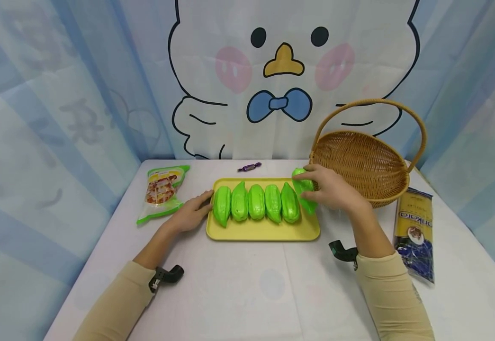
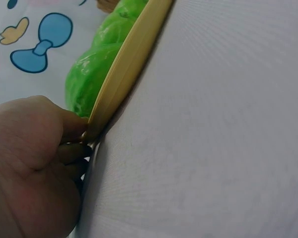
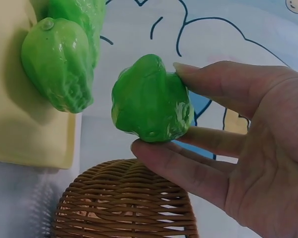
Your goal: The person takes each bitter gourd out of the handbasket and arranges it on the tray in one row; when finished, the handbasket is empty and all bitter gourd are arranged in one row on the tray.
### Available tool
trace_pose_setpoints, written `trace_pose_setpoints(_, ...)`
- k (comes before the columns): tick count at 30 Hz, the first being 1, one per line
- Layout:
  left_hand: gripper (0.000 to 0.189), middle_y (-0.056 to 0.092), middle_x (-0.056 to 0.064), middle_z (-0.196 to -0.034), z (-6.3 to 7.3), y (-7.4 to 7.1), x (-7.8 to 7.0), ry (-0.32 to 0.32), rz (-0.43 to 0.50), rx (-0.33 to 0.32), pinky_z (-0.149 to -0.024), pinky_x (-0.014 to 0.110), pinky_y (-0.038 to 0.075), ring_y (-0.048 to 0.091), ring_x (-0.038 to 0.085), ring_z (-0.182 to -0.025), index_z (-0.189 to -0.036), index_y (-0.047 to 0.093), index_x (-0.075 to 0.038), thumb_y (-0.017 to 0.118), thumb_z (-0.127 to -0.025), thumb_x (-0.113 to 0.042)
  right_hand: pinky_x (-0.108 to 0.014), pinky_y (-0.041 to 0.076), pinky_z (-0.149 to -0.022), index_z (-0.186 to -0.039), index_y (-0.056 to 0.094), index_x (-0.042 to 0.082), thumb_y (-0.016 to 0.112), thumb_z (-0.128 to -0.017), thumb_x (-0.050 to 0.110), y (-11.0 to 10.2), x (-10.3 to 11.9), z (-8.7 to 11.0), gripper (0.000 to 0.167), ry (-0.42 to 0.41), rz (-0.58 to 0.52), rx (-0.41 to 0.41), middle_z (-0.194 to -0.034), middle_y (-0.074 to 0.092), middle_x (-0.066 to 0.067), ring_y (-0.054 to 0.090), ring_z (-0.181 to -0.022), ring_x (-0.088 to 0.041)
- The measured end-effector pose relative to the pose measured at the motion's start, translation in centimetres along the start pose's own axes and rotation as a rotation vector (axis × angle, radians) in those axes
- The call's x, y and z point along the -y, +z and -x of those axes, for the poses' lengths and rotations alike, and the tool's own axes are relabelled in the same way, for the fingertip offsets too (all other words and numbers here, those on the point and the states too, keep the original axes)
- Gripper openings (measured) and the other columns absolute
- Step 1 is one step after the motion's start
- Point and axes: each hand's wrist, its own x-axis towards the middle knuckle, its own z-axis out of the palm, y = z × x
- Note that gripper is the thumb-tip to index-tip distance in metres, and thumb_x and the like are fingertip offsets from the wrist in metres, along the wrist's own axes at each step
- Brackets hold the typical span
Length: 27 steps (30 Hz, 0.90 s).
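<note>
Five-odd green ribbed vegetables, like bitter melons, lie side by side on a yellow tray; several show, such as the leftmost vegetable. My right hand pinches another green vegetable between thumb and fingers. In the head view this vegetable overlaps the tray's right end; in the right wrist view it hangs apart from the tray. My left hand rests at the tray's left edge, its fingertips touching the rim beside the leftmost vegetable. Some left fingertips are hidden behind the rim in the left wrist view.
A wicker basket with a tall handle stands tilted at the back right. A blue and gold packet lies right of it, partly below. Left of the tray lies a green-edged food bag. A purple wrapped candy sits behind the tray.
</note>
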Motion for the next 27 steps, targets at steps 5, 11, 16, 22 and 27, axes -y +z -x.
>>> trace_pose_setpoints(5,0.058,0.02,0.018,-0.172,0.0,-0.1,-0.1,-0.004,-0.006,0.002,-0.132,0.054,0.014,0.016,0.037,-0.161,-0.166,0.023,-0.008,0.04,-0.114,-0.026,-0.072,0.029,-0.121,-0.142,0.066,0.014,0.075,-0.095,0.015,0.5,0.4,-0.3,0.048,0.01,0.047,0.002,-0.164,0.036,-0.027,0.035,-0.15,-0.051)
trace_pose_setpoints(11,0.058,0.02,0.019,-0.172,-0.2,0.0,0.0,-0.007,-0.01,0.008,-0.132,0.054,0.014,0.016,0.037,-0.161,-0.166,0.023,-0.008,0.039,-0.114,-0.027,-0.07,0.034,-0.119,-0.142,0.067,0.015,0.076,-0.094,0.014,1.1,0.5,-0.5,0.048,0.047,0.075,0.006,-0.164,0.036,-0.026,0.038,-0.148,-0.051)
trace_pose_setpoints(16,0.058,0.02,0.019,-0.172,-0.1,-0.1,0.0,-0.011,-0.01,0.01,-0.132,0.054,0.014,0.016,0.037,-0.161,-0.167,0.023,-0.008,0.039,-0.114,-0.026,-0.068,0.038,-0.118,-0.14,0.068,0.014,0.077,-0.093,0.014,1.7,0.8,-0.6,0.047,0.076,0.121,0.003,-0.164,0.036,-0.025,0.041,-0.147,-0.05)
trace_pose_setpoints(22,0.058,0.02,0.019,-0.173,0.0,-0.1,0.0,-0.009,0.002,0.008,-0.132,0.054,0.014,0.016,0.037,-0.161,-0.167,0.023,-0.008,0.04,-0.114,-0.026,-0.068,0.042,-0.115,-0.137,0.07,0.012,0.076,-0.093,0.013,2.1,1.0,-0.5,0.045,0.08,0.224,-0.004,-0.161,0.04,-0.027,0.047,-0.142,-0.05)
trace_pose_setpoints(27,0.058,0.021,0.019,-0.172,0.0,0.0,0.0,-0.002,0.01,0.003,-0.132,0.054,0.014,0.016,0.037,-0.161,-0.166,0.023,-0.007,0.04,-0.114,-0.024,-0.071,0.046,-0.109,-0.137,0.07,0.013,0.073,-0.092,0.011,2.3,1.4,-0.5,0.045,0.084,0.279,-0.001,-0.158,0.043,-0.028,0.052,-0.137,-0.051)
